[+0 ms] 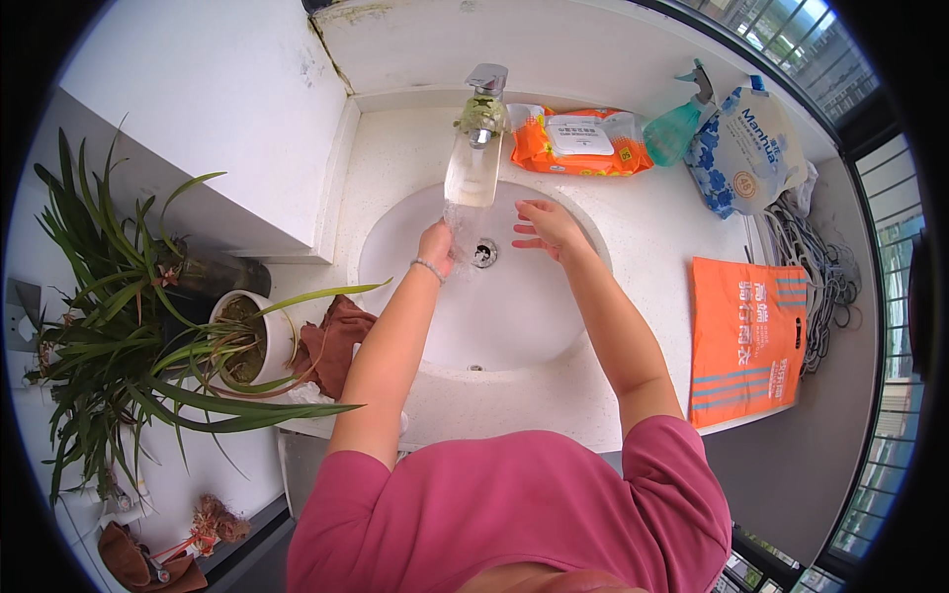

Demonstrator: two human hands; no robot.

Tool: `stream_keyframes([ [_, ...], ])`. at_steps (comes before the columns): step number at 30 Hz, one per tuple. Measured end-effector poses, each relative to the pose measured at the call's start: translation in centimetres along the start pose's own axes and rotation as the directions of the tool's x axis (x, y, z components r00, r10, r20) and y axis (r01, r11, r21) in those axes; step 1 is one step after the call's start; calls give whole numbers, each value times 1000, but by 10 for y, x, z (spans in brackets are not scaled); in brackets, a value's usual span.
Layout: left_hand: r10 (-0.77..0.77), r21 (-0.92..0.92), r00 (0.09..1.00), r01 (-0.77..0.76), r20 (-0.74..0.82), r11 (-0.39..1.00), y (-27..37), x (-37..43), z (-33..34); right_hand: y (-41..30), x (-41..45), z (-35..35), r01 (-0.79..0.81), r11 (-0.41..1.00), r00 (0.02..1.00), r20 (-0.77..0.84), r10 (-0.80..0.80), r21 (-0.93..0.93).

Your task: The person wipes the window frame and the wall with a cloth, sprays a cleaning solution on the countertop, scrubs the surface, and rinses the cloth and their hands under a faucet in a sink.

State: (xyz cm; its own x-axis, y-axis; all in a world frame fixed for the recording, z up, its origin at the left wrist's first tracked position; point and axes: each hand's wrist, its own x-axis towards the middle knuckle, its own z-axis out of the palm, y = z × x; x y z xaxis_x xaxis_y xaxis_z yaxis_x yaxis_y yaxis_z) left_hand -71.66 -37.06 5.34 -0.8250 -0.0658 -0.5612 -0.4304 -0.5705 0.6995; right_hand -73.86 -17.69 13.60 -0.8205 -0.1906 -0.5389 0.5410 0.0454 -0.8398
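My left hand (437, 244) grips the lower end of a clear glass vase (471, 174), which is tilted under the chrome faucet (485, 80). Around the vase's mouth, just below the faucet, sits something green (480, 117); whether it is part of the vase I cannot tell. Water splashes off the glass near my left fingers. Over the right side of the white oval sink (511, 326) hovers my right hand (547, 228), fingers apart and holding nothing. The metal drain (484, 253) shows between both hands.
Behind the sink lie an orange wipes pack (578, 141), a green spray bottle (673, 133) and a white-blue packet (749, 152). An orange bag (747, 341) and several hangers (808, 274) are at right. At left stand a potted plant (285, 333) and a brown cloth (334, 345).
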Motion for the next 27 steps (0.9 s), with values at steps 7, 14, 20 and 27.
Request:
stream_keyframes([
  [7,-3,-118,999,-2,-42,993,-14,-5,16,-58,34,-76,294,833,807,-588,46,469],
  [14,73,245,992,-47,-101,968,11,-39,13,-45,-46,-156,483,832,809,-503,-305,272],
  [20,27,170,999,-23,-19,985,13,-62,7,-5,-222,-313,455,858,810,-510,-288,238],
  [27,133,-66,985,-126,109,990,10,-44,0,4,-198,-236,441,849,680,-510,-528,-290],
])
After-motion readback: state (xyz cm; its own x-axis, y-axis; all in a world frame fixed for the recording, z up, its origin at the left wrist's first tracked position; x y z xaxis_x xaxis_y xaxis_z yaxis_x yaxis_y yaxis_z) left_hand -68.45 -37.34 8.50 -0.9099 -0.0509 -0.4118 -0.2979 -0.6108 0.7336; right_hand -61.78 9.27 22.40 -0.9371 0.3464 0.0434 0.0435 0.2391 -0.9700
